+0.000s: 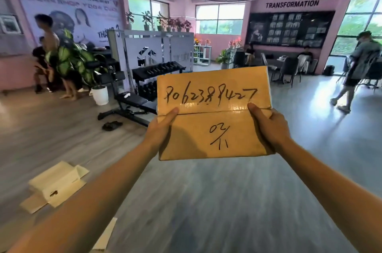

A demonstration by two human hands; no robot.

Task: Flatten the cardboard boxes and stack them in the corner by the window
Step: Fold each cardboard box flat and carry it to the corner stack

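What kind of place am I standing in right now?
Most likely a gym or fitness studio: a rack of dumbbells, an adjustable weight bench beside it, and a "TRANSFORMATION" photo wall at the back.

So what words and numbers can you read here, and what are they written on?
"70623884227", roughly, the handwriting is messy: upper flap of the cardboard box.
"02/11", roughly: lower flap of the same box.
"TRANSFORMATION": pink wall above the black photo board.
"THÁNG 3", partly hidden: wall banner. Its other lines are too blurred to read.
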